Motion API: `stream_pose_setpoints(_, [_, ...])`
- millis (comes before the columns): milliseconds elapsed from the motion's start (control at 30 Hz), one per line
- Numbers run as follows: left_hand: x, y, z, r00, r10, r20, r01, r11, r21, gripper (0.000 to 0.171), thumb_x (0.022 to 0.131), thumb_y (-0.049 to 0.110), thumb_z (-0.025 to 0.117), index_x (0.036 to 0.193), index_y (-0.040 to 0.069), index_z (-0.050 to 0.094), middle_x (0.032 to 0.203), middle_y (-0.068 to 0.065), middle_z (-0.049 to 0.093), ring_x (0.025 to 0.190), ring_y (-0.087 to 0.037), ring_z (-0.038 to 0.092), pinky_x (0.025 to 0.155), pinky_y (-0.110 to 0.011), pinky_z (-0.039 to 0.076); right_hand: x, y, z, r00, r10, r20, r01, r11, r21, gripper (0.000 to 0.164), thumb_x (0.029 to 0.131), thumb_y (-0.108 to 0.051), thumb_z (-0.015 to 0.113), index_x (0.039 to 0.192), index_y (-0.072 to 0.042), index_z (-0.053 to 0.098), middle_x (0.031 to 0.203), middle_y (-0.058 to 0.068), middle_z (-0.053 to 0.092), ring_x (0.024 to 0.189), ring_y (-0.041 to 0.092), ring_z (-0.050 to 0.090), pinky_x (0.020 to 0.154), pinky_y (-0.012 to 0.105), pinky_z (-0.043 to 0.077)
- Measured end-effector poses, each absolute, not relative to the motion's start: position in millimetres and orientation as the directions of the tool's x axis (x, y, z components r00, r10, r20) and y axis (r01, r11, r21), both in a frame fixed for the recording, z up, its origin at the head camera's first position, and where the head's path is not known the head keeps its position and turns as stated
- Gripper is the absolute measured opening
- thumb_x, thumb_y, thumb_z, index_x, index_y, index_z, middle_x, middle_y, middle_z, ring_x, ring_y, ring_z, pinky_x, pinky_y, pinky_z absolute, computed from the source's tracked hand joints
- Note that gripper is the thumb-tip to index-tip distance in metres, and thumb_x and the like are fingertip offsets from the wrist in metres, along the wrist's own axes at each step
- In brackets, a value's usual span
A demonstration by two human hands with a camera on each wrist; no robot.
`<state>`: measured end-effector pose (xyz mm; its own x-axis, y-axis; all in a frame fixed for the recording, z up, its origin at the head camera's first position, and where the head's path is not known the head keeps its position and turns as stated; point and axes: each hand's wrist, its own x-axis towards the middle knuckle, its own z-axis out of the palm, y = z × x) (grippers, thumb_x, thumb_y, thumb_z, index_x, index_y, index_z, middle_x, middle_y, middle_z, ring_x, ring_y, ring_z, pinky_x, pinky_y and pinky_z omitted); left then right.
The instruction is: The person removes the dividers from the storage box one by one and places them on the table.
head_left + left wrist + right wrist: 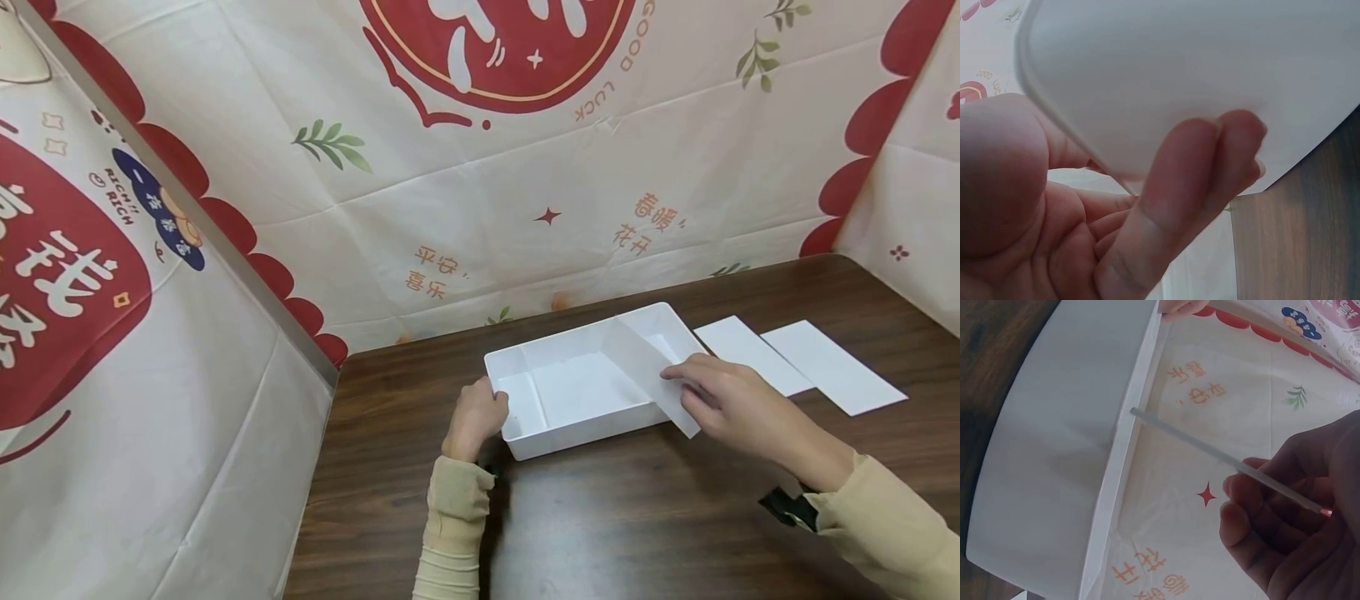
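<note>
A shallow white rectangular box sits on the table, with a crosswise white strip inside near its left end. My left hand grips the box's left end; in the left wrist view its fingers press the outer wall and the thumb lies over the rim. A thin white panel is pinched between thumb and fingers of my right hand. It slants across the right part of the box, its near end jutting past the front wall. Edge-on, the panel looks like a narrow strip.
Two more white panels, one nearer and one farther right, lie flat on the dark wooden table, right of the box. Printed white cloth hangs behind the table and along both sides.
</note>
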<state>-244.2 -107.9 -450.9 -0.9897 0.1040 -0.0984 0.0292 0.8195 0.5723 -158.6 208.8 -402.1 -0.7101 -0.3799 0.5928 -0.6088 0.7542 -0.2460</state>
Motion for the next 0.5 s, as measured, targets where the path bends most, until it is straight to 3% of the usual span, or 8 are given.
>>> stream_pose_setpoints(267, [-243, -107, -448, -0.99, 0.106, -0.095, 0.031, 0.812, 0.583, 0.023, 0.092, 0.018, 0.043, 0.094, 0.0, 0.058, 0.068, -0.008, 0.056, 0.053, -0.018, 0.053, 0.047, -0.029, 0.041, -150, 212, -405, -0.665, -0.462, 0.587, -0.688, 0.684, -0.241, 0.033, 0.068, 0.004, 0.069, 0.098, -0.008, 0.068, 0.092, -0.005, 0.063, 0.075, 0.004, 0.054, 0.064, 0.011, 0.041])
stream_pose_setpoints(500, [-242, -106, -449, -0.99, 0.102, -0.097, 0.028, 0.818, 0.575, 0.025, 0.092, 0.017, 0.044, 0.098, -0.002, 0.058, 0.069, -0.008, 0.055, 0.055, -0.019, 0.054, 0.048, -0.029, 0.041, -146, 214, -412, -0.555, -0.616, 0.558, -0.815, 0.536, -0.22, 0.041, 0.066, 0.007, 0.068, 0.103, -0.01, 0.065, 0.095, -0.008, 0.061, 0.077, 0.0, 0.053, 0.065, 0.01, 0.041])
